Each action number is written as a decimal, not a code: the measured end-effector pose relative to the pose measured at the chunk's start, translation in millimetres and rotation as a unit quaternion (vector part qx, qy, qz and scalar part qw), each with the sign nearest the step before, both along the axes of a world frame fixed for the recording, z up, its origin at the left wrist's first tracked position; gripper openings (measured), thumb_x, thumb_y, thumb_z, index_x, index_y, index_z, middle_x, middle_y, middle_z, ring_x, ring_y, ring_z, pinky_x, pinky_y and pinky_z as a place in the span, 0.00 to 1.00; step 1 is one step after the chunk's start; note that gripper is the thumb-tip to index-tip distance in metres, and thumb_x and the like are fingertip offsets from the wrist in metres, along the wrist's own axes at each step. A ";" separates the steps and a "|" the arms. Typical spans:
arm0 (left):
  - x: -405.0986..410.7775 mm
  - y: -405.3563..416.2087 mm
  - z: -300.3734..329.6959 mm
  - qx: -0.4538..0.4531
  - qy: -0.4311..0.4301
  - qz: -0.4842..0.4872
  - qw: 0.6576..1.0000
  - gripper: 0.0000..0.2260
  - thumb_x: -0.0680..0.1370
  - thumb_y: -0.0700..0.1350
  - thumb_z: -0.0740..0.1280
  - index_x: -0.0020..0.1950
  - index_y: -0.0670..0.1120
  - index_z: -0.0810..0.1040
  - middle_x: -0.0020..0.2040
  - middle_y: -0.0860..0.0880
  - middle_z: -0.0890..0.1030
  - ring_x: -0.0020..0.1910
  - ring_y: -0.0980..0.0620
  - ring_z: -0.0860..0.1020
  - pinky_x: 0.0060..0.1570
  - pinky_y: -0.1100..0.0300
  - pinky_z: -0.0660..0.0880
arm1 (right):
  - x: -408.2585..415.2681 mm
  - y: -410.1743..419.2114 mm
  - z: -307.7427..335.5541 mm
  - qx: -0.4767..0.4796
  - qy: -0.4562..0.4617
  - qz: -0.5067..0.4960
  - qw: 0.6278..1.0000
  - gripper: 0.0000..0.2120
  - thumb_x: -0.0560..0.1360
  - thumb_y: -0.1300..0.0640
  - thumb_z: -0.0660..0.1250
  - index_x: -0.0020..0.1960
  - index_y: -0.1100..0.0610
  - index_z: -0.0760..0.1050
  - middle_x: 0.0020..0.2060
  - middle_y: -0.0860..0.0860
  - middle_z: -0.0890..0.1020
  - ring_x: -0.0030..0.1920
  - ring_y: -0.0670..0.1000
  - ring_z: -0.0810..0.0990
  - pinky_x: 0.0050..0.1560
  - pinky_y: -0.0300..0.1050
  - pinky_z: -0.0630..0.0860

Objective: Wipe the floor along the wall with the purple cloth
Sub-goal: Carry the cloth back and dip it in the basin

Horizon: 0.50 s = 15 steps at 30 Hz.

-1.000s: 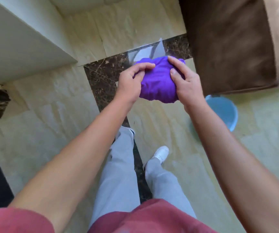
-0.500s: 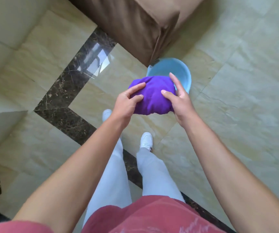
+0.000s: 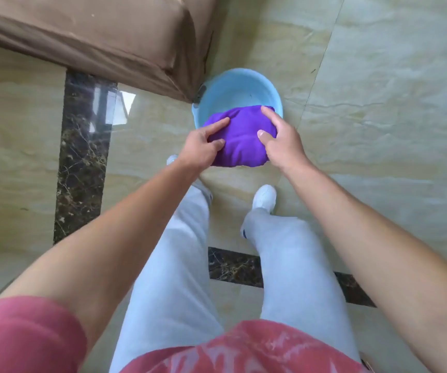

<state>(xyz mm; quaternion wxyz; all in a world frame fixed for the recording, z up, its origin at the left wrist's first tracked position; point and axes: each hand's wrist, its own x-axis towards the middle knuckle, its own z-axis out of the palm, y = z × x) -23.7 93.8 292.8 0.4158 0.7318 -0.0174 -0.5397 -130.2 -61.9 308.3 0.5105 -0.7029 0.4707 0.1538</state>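
Observation:
The purple cloth (image 3: 239, 137) is bunched into a thick wad and held in the air between both hands, in front of me at about waist height. My left hand (image 3: 199, 146) grips its left side with the thumb and fingers pressed into the fabric. My right hand (image 3: 281, 138) grips its right side. The cloth hangs over the near rim of a light blue basin (image 3: 237, 90) that stands on the floor. No wall is in view.
A brown fabric-covered sofa (image 3: 96, 30) fills the upper left, its corner touching the basin. The floor (image 3: 378, 117) is glossy beige marble tile with a dark marble strip (image 3: 82, 157). My legs in grey trousers and white shoes (image 3: 264, 197) stand below the cloth.
The view has swung round to the right: the white wall has left the frame, and the sofa and basin now lie straight ahead. Both hands keep hold of the cloth, now above the basin.

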 end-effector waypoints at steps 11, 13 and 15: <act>0.1 -72.5 -257.2 0.108 -0.168 -0.281 0.939 0.34 0.78 0.42 0.68 0.80 0.56 0.58 0.71 0.43 0.75 0.68 0.40 0.74 0.65 0.53 0.70 | 5.9 -52.9 -261.0 -0.095 0.085 0.053 0.990 0.28 0.82 0.62 0.59 0.80 0.53 0.59 0.68 0.57 0.73 0.67 0.57 0.74 0.64 0.45 0.66; 1.1 -73.0 -301.1 0.138 -0.185 -0.312 0.921 0.36 0.78 0.43 0.68 0.81 0.57 0.55 0.70 0.43 0.76 0.66 0.37 0.74 0.63 0.51 0.70 | 6.9 -51.4 -306.6 -0.100 0.086 0.068 0.989 0.28 0.81 0.61 0.59 0.80 0.53 0.59 0.66 0.57 0.73 0.63 0.58 0.76 0.59 0.48 0.70; 3.4 -75.8 -341.4 0.155 -0.206 -0.334 0.906 0.37 0.78 0.44 0.68 0.81 0.57 0.52 0.69 0.41 0.76 0.64 0.35 0.75 0.60 0.49 0.71 | 7.5 -52.1 -347.0 -0.107 0.088 0.073 0.988 0.28 0.81 0.61 0.60 0.80 0.53 0.59 0.66 0.57 0.73 0.60 0.59 0.78 0.57 0.50 0.72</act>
